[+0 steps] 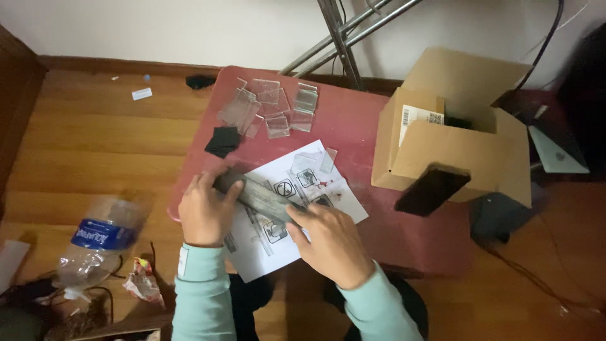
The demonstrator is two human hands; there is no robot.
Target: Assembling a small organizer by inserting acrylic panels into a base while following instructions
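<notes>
Both hands are gripping a long grey bar [255,194] over the instruction sheet [287,208] near the front edge of the red table [353,120]: left hand [203,211] wrapping one end, right hand [331,243] pressing the other. A slip could be scattering the clear plastic pieces [271,104] at the back edge. The bar's make is staying unclear; the box [451,126] contents are hidden.

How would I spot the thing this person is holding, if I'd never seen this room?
Find the red table with the open cardboard box. On its near edge lies a white instruction sheet; across it, both hands grip a long dark grey bar. Unlike the clear square pieces behind, it is opaque and long.
</notes>
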